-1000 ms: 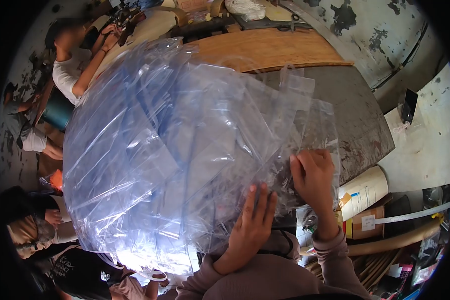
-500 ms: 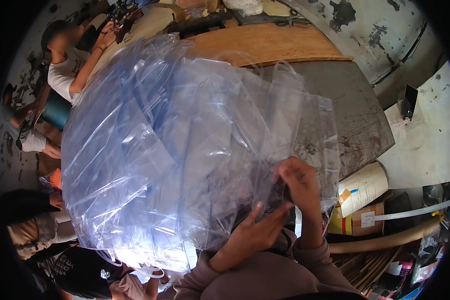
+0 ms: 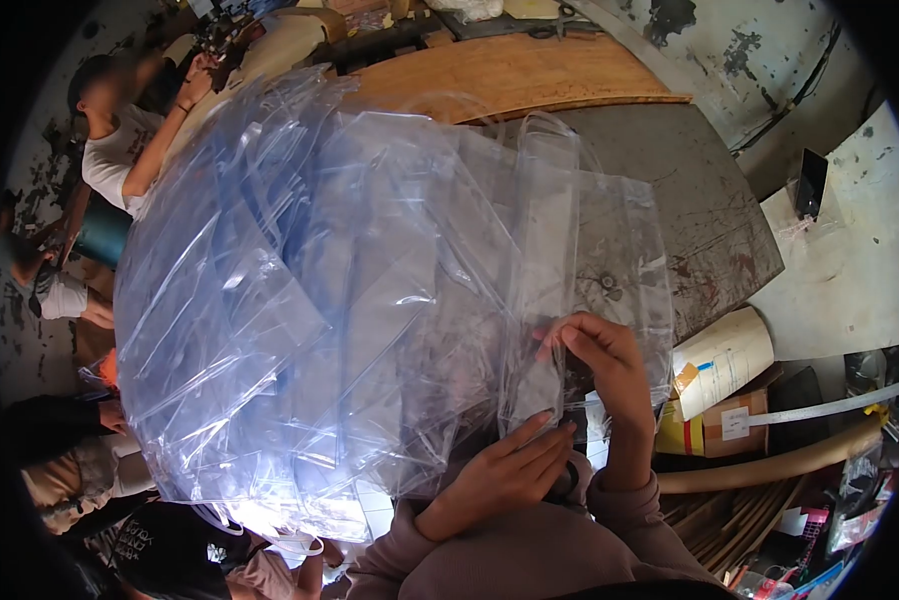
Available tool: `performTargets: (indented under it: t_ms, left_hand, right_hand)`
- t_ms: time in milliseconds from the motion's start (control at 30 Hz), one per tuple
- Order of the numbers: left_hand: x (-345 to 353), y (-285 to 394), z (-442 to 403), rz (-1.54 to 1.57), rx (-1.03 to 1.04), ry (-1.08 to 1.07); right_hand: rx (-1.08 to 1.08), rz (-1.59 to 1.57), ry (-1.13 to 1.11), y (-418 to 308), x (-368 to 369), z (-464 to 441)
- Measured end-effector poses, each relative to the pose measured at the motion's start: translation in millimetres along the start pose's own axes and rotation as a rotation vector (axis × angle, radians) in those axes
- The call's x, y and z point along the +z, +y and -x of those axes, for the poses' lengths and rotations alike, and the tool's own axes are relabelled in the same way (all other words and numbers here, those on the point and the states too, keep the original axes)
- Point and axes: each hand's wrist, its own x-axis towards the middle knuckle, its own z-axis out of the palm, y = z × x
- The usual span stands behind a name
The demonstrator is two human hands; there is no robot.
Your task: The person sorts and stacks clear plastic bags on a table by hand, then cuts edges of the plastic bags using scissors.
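A narrow clear plastic strip [image 3: 548, 210] runs upright in the frame from top centre to lower centre, beside the big plastic heap [image 3: 370, 290] on the table [image 3: 715, 225]. The right hand [image 3: 592, 352] pinches the strip low down between thumb and fingers; the left hand [image 3: 505, 472] reaches its bottom end, fingers nearly together, though I cannot tell if it grips.

The likeliest trouble is cling: the strip touches the heap and seems to overlap the flat clear sheet [image 3: 625, 240] at right of centre, so a pull could drag either along. With the pinch so low, the far end could twist or crease.

Compared with 1.0 s earlier, the right hand sits lower and further left, no longer loosely curled over the sheet; the left hand's fingers, then spread on the plastic, now draw together. The strip looks straighter.
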Motion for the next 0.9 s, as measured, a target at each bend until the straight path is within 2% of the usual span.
performTargets:
  t_ms: [100, 167, 200, 267, 333, 367, 400, 433, 467, 533, 600, 667, 700, 800, 833, 867, 900]
  left_hand:
    - [-1.1, 6.6, 0.1, -0.019, -0.079, 0.095]
    - [-2.2, 13.4, 4.1, 0.105, -0.324, 0.201]
    - [0.0, 14.0, 5.7, 0.105, -0.324, 0.202]
    - [6.8, 13.1, 8.6, 0.237, -0.419, 0.462]
    - [6.3, 12.9, 7.9, 0.218, -0.495, 0.538]
    - [5.5, 12.4, 7.9, 0.197, -0.573, 0.614]
    - [2.0, 11.8, 6.7, 0.203, -0.569, 0.61]
    - [-3.1, 10.9, 4.6, 0.2, -0.665, 0.527]
    - [-6.2, 10.0, 2.8, 0.196, -0.76, 0.438]
    - [-5.3, 8.7, -2.0, 0.179, -0.763, 0.356]
    - [-4.2, 6.8, -3.0, 0.156, -0.761, 0.282]
    - [-2.3, 4.4, -2.1, 0.188, -0.764, 0.349]
    - [-3.7, 4.7, -1.9, 0.188, -0.759, 0.345]
    - [-6.9, 6.1, 0.9, 0.118, -0.776, 0.405]
    - [-5.9, 7.2, 3.5, 0.433, -0.854, 0.574]
    - [-6.9, 7.7, 5.0, 0.59, -0.888, 0.651]
    - [-9.4, 7.8, 4.9, 0.745, -0.918, 0.74]
  right_hand:
    - [-0.029, 0.048, 0.027, -11.7, 2.5, 7.6]
    - [-0.054, 0.092, 0.054, -17.0, 4.0, 16.2]
    - [-0.113, 0.105, 0.137, -17.6, 2.9, 21.1]
    - [-0.173, 0.122, 0.224, -12.2, -5.3, 30.0]
    - [-0.272, 0.595, 0.627, 4.4, -26.3, 38.7]
    - [-0.271, 0.598, 0.633, 8.0, -35.3, 43.7]
    - [-0.282, 0.74, 0.771, 10.9, -44.3, 49.2]
    - [-0.29, 0.882, 0.909, 14.9, -52.1, 55.1]
    - [-0.28, 0.884, 0.916, 20.1, -58.6, 61.0]
    - [-0.097, 0.774, 0.979, 32.3, -72.6, 72.5]
    - [-0.03, 0.727, 0.97, 39.1, -76.9, 81.1]
    - [0.075, 0.218, 0.921, 36.5, -75.1, 85.5]
    - [0.126, 0.175, 0.905, 31.3, -75.2, 86.8]
    - [0.054, 0.014, 0.806, 36.4, -89.5, 85.4]
    - [0.092, 0.036, 0.781, 33.0, -92.7, 87.9]
    - [0.091, 0.031, 0.775, 31.2, -91.9, 87.8]
    - [-0.036, -0.036, 0.742, 27.2, -88.5, 84.9]
